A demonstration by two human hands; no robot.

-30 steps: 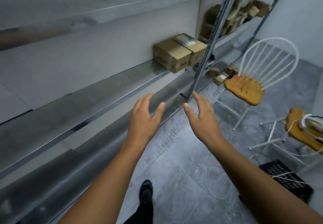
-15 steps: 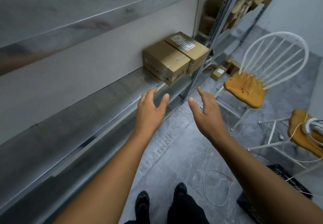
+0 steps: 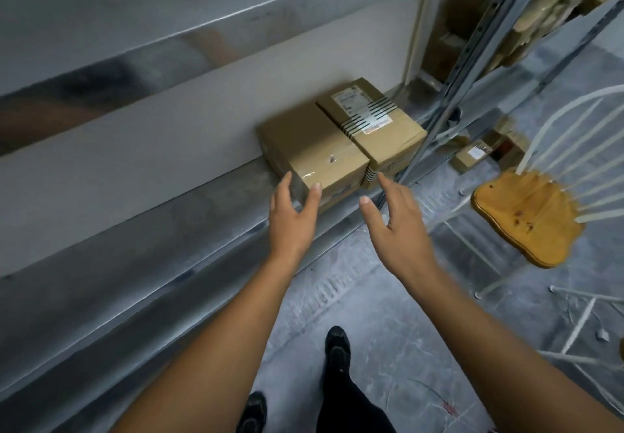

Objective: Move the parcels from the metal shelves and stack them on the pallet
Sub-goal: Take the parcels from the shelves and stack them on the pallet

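Hands moved in: left hand (image 3: pixel 292 220), fingers spread, at corner of plain brown cardboard parcel (image 3: pixel 314 149) on grey metal shelf (image 3: pixel 169 230); right hand (image 3: pixel 398 226) open alongside. No grip yet.

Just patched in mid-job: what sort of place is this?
Likely a small storeroom: long metal shelves, two taped cardboard parcels on one, more boxes farther along, and a bare grey floor.
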